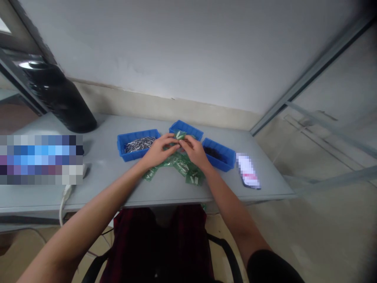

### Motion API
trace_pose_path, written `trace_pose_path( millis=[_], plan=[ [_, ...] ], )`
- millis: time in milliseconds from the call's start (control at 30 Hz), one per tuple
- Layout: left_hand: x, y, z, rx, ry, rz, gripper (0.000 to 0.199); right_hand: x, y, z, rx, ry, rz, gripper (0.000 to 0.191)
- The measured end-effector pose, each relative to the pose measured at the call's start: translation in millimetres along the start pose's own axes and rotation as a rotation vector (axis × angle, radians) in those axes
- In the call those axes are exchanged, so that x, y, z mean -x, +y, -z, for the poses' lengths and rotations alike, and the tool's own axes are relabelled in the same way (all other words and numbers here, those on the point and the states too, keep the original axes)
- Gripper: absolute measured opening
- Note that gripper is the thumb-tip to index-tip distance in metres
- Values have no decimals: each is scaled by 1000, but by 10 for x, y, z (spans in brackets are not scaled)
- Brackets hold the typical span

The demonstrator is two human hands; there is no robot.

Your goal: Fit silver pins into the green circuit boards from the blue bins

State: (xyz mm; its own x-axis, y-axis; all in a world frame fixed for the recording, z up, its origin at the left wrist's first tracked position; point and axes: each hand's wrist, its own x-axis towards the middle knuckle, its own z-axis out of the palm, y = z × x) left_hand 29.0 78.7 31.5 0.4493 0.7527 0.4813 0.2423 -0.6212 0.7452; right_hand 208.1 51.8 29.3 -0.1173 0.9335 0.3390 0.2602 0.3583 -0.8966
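Observation:
Between them, my left hand (pixel 161 149) and my right hand (pixel 194 149) pinch a small green plastic bag (pixel 180 135) with pale pieces in it. Fingertips of both hands meet at its lower edge. Under my hands, several more green bags (pixel 182 167) lie on the table, some with white or metallic pieces inside. Left of my left hand is a blue bin (pixel 125 137) of metal screws or pins (pixel 140 144). A second blue bin (pixel 184 125) stands behind my hands, its contents mostly hidden. A third blue bin (pixel 225 165), at right, contains dark small parts (pixel 216 152).
A large black bottle (pixel 63 94) stands at the back left. A blurred-out bright object (pixel 41 159) and a white cable (pixel 65 194) are at the left. A phone (pixel 247 171) lies near the right edge of the grey table (pixel 100 169). A wall rises behind.

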Motion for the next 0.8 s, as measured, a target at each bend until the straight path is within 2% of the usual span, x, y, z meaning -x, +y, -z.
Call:
trace_pose_path(
  millis=[133, 300, 367, 433, 500, 633, 800],
  plan=[
    [-6, 1, 12, 8, 37, 5, 21, 4, -30, 26, 24, -31, 13, 22],
    [-24, -27, -6, 110, 77, 26, 17, -4, -40, 48, 26, -18, -6, 26],
    [-33, -19, -16, 236, 113, 99, 31, -10, -40, 60, 29, -3, -25, 28],
    [-45, -7, -17, 349, 137, 175, 53, -13, -32, 66, 36, -11, -44, 30],
    [-55, 1, -4, 381, 132, 221, 60, -13, -14, 61, 40, -25, -45, 30],
    [-60, 11, 43, 297, 180, 255, 34, -22, 28, 52, 126, 30, 20, 29],
    [-64, 13, 64, 254, 262, 232, 26, -51, 43, 87, 249, 281, 95, 19]
  ],
)
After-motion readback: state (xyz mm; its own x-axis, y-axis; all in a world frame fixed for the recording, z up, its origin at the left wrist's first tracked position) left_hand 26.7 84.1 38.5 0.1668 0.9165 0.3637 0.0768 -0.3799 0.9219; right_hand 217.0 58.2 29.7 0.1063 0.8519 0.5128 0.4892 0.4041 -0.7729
